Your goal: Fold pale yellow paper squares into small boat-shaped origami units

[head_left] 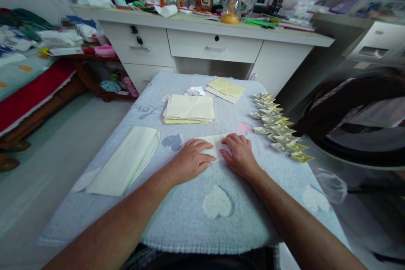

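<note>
Both hands lie flat on one pale yellow sheet of paper [214, 142] and press it down on the table. The left hand [190, 161] has its fingers spread a little and covers the sheet's left side. The right hand [241, 154] lies on the sheet's right side, fingers close together and pointing to the left. The fingertips of the two hands almost meet over the paper. Neither hand is closed around anything; they are open and flat. The sheet sits in the middle of the table, on a light blue cloth with hearts [218, 204]. Just behind the hands is a neat stack of yellow paper [189, 109]. To the left of the left hand is a long pile of pale paper [126, 160], lying at a slant. Farther back are a crumpled white bit [195, 91] and some loose yellow sheets [226, 87]. To the right of the right hand is a row of small folded paper boats [278, 128], running from far to near. Behind the table stands a white desk [215, 44] full of stuff.
</note>
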Motion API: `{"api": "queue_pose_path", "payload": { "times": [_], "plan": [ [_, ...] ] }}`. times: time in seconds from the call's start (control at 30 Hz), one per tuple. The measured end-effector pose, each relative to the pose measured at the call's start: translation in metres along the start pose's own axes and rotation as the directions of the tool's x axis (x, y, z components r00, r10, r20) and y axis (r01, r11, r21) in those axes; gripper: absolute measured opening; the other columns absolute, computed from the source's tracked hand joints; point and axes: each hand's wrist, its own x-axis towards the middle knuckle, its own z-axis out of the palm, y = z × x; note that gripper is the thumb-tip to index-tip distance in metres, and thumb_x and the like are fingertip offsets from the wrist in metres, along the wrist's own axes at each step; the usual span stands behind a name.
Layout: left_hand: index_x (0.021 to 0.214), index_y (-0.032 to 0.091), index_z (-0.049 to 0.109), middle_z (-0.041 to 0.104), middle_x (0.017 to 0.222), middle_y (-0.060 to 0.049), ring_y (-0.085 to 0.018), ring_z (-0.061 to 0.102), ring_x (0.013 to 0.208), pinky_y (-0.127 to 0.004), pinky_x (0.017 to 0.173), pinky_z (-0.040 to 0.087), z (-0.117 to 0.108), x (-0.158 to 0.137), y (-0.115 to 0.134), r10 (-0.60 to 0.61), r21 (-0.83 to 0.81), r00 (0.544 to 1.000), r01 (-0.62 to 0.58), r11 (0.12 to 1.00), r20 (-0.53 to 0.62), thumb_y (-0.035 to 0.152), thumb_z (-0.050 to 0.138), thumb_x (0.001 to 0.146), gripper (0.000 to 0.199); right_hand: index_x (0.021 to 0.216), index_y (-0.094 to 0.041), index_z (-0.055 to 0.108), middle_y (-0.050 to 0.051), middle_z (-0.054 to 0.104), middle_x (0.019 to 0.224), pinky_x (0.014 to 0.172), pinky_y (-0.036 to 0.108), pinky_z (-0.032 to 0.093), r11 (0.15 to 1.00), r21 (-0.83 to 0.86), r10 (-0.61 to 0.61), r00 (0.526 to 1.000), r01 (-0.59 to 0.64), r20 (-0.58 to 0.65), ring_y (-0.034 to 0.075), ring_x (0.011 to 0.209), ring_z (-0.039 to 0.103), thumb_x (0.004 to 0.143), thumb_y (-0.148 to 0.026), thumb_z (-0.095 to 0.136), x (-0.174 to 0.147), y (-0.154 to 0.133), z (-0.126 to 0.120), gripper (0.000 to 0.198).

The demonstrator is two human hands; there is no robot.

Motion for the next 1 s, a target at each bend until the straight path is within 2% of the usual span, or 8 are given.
{"api": "queue_pose_path", "payload": {
  "times": [0.17, 0.47, 0.77, 0.87, 1.0],
  "plan": [
    [0.102, 0.029, 0.073, 0.064, 0.119, -0.004, -0.022, 0.053, 0.113, -0.043, 0.103, 0.038, -0.004, -0.001, -0.001, 0.012, -0.005, 1.0, -0.011, 1.0, 0.006, 0.024, 0.062, 0.086, 0.021, 0.108, -0.023, 0.06, 0.008, 0.06, 0.113, 0.084, 0.04, 0.034, 1.0, -0.011, 0.011, 1.0, -0.011, 0.0, 0.026, 0.099, 0.049, 0.087, -0.038, 0.056, 0.0, -0.002, 0.001, 0.026],
    [0.1, 0.028, 0.074, 0.065, 0.119, -0.005, -0.021, 0.056, 0.112, -0.041, 0.102, 0.042, -0.01, -0.004, -0.002, 0.077, 0.035, 0.994, -0.08, 0.996, 0.074, 0.023, 0.062, 0.086, 0.019, 0.11, -0.02, 0.057, 0.011, 0.056, 0.115, 0.084, 0.042, 0.034, 0.996, -0.086, 0.034, 0.999, -0.035, -0.007, 0.029, 0.099, 0.047, 0.084, -0.054, 0.055, -0.004, -0.014, 0.0, 0.043],
    [0.097, 0.025, 0.074, 0.066, 0.118, -0.005, -0.02, 0.059, 0.109, -0.037, 0.098, 0.044, -0.016, -0.008, -0.008, 0.035, 0.009, 0.995, -0.036, 0.999, 0.098, 0.02, 0.059, 0.088, 0.018, 0.112, -0.019, 0.056, 0.014, 0.054, 0.116, 0.086, 0.044, 0.033, 0.989, -0.136, 0.053, 0.999, -0.053, -0.005, 0.031, 0.099, 0.046, 0.08, -0.064, 0.053, -0.005, -0.02, -0.002, 0.055],
    [0.086, 0.021, 0.073, 0.067, 0.108, -0.004, -0.018, 0.059, 0.102, -0.033, 0.093, 0.045, -0.016, -0.004, -0.006, 0.012, -0.05, 0.998, -0.009, 0.999, 0.065, 0.018, 0.057, 0.088, 0.017, 0.113, -0.019, 0.056, 0.014, 0.054, 0.117, 0.086, 0.045, 0.033, 0.988, -0.144, 0.048, 0.999, -0.048, -0.006, 0.031, 0.099, 0.046, 0.081, -0.065, 0.052, -0.005, -0.021, -0.002, 0.057],
    [0.082, 0.018, 0.068, 0.063, 0.089, -0.004, -0.019, 0.056, 0.09, -0.033, 0.085, 0.044, -0.009, 0.004, 0.001, -0.123, -0.066, 0.992, 0.122, 0.99, -0.007, 0.02, 0.055, 0.088, 0.014, 0.113, -0.019, 0.055, 0.014, 0.053, 0.117, 0.086, 0.045, 0.033, 0.988, -0.148, 0.042, 0.999, -0.044, -0.016, 0.031, 0.099, 0.045, 0.081, -0.066, 0.051, -0.006, -0.021, 0.0, 0.057]
  ]
}}
